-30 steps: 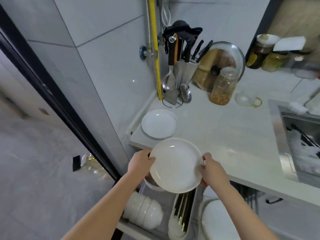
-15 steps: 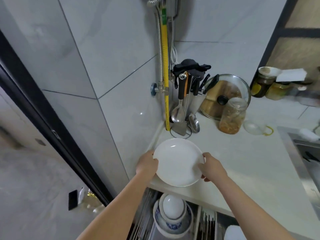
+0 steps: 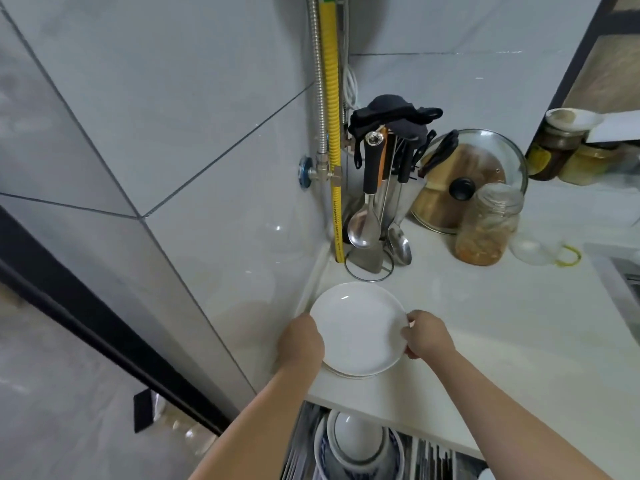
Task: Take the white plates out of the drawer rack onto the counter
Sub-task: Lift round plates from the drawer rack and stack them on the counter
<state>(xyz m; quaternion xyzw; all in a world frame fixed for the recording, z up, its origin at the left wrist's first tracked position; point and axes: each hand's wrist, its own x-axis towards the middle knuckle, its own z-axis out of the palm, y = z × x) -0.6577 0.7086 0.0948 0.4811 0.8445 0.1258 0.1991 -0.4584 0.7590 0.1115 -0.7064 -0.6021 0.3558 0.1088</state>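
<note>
A white plate [image 3: 358,329] lies flat at the counter's [image 3: 485,327] left end, on top of another white plate whose rim [image 3: 346,374] peeks out beneath it. My left hand [image 3: 300,341] grips the top plate's left rim and my right hand [image 3: 426,336] grips its right rim. Below the counter edge the open drawer rack [image 3: 301,455] shows stacked bowls [image 3: 356,441], one white inside a blue-patterned one.
A utensil stand [image 3: 375,220] with ladles and a spatula stands just behind the plates in the corner. A glass pot lid [image 3: 474,181], a jar [image 3: 488,226] and a small glass dish [image 3: 530,251] sit farther right. A tiled wall [image 3: 207,202] runs along the left.
Both hands carried the plate up from over the drawer and forward onto the plate that lay on the counter; it now rests there, still held at both rims.
</note>
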